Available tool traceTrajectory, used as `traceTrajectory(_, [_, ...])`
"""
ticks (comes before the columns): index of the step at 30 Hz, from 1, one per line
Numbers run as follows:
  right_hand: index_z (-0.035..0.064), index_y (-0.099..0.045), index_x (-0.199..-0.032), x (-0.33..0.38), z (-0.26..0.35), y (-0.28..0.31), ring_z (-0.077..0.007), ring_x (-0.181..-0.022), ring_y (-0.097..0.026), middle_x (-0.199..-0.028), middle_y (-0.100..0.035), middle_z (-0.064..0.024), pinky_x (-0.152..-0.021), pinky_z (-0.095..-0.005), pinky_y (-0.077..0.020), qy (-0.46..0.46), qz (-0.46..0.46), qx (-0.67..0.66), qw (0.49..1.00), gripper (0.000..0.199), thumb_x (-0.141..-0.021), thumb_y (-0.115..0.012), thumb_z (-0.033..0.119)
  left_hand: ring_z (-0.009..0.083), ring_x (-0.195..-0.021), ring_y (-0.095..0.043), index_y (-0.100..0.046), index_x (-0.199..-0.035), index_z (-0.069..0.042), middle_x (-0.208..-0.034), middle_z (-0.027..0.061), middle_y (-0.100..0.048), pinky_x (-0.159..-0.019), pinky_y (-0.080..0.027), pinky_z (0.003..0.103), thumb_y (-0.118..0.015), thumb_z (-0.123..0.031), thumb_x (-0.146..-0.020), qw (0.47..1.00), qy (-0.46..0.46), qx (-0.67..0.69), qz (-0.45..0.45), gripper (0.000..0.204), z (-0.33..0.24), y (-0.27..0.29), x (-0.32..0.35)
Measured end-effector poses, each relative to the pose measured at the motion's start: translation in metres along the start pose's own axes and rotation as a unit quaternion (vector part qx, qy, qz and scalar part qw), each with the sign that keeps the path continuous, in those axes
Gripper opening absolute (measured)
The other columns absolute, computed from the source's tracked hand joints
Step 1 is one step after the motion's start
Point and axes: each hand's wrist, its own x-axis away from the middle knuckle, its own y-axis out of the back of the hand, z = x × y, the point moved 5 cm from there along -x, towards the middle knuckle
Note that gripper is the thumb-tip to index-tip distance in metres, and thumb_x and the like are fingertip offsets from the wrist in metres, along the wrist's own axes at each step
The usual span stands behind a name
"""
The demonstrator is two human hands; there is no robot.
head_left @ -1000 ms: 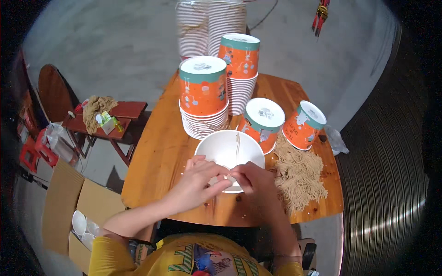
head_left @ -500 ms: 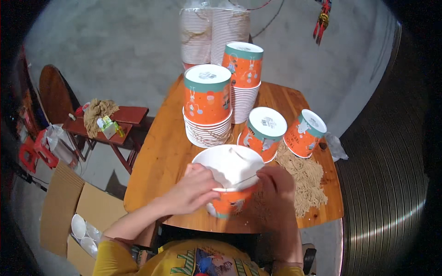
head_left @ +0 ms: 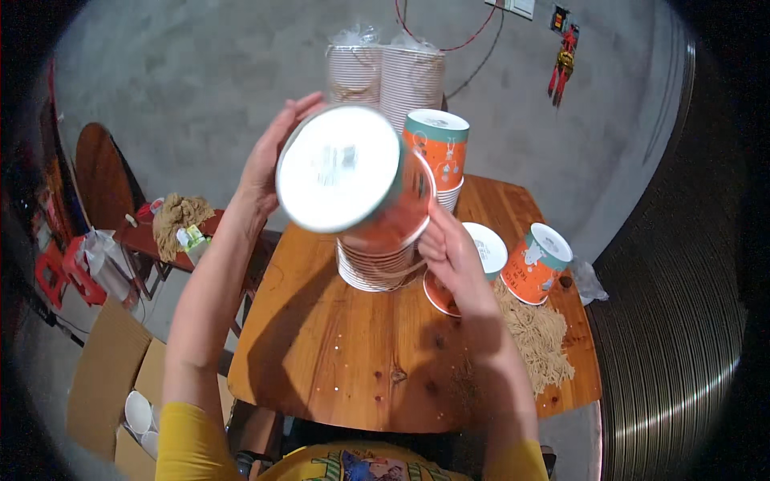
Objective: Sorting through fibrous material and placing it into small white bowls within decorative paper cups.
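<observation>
Nearest, the person's yellow sleeves point(head_left: 192, 441) frame the wooden tabletop point(head_left: 361, 353), where small white specks lie. Above it the two hands hold up an orange paper bucket point(head_left: 341, 168), slightly blurred. The left hand point(head_left: 269, 160) lies along its left side near the base, fingers spread and fairly straight, partly hidden behind the base. The right hand point(head_left: 449, 244) has its fingers bent in at the rim, so the bucket sits between both hands. Its round white base faces the wearer and tips leftward; the long axis slants from base to rim, away and down to the right. Directly behind stands a stack of nested tubs point(head_left: 369, 268); whether the bucket touches it cannot be told. Right of the right hand, a heap of tan cords point(head_left: 533, 337) lies before two upturned buckets point(head_left: 537, 264). Farther back, another orange bucket point(head_left: 441, 152) caps a second stack, with plastic-wrapped stacks point(head_left: 385, 80) behind, before the grey wall point(head_left: 224, 64).
</observation>
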Motion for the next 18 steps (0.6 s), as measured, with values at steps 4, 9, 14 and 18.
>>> traceTrajectory(4, [0.0182,-0.049,-0.082,-0.046,-0.008,0.039,-0.0019,-0.04,-0.029,-0.056,-0.036,0.0081,-0.035,-0.0168,-0.019,-0.037,-0.06,-0.096,0.993,0.018,-0.09,-0.061,0.028,0.0229,-0.133,-0.03,-0.035,-0.139,-0.004,-0.143,0.0132,-0.033,-0.109,-0.023,0.036,-0.043,-0.051,-0.093,0.968,-0.123,-0.218,-0.004,0.066,0.015,-0.01,-0.012])
traceTrajectory(9, [0.0173,-0.049,-0.076,-0.052,-0.039,0.051,-0.0021,-0.042,-0.035,-0.055,-0.04,0.0085,-0.036,-0.0162,-0.0251,-0.048,-0.166,-0.11,0.979,0.023,-0.088,-0.064,0.03,0.0271,-0.129,-0.037,-0.041,-0.136,-0.01,-0.137,0.0158,-0.035,-0.102,-0.034,0.036,-0.061,-0.033,-0.087,0.829,-0.163,-0.534,0.034,0.057,0.049,-0.01,-0.013])
traceTrajectory(14, [0.009,-0.055,-0.096,-0.025,-0.051,0.072,-0.0101,-0.068,-0.056,-0.079,-0.06,-0.0029,-0.059,-0.0227,-0.0474,-0.047,-0.114,-0.009,0.992,0.015,-0.093,-0.055,0.023,0.0269,-0.124,-0.042,-0.041,-0.135,-0.012,-0.133,0.0141,-0.041,-0.1,-0.036,0.035,-0.062,-0.031,-0.086,0.846,-0.167,-0.506,0.009,0.056,0.078,-0.004,-0.023])
traceTrajectory(18, [-0.004,-0.05,-0.116,0.021,-0.049,0.062,-0.0236,-0.096,-0.062,-0.102,-0.063,-0.0149,-0.082,-0.0312,-0.0514,0.002,-0.122,0.211,0.97,0.029,-0.093,-0.05,0.013,0.0291,-0.125,-0.041,-0.04,-0.136,-0.012,-0.135,0.0152,-0.039,-0.102,-0.035,0.037,-0.061,-0.03,-0.086,0.85,-0.185,-0.493,0.006,0.056,0.093,0.007,-0.012])
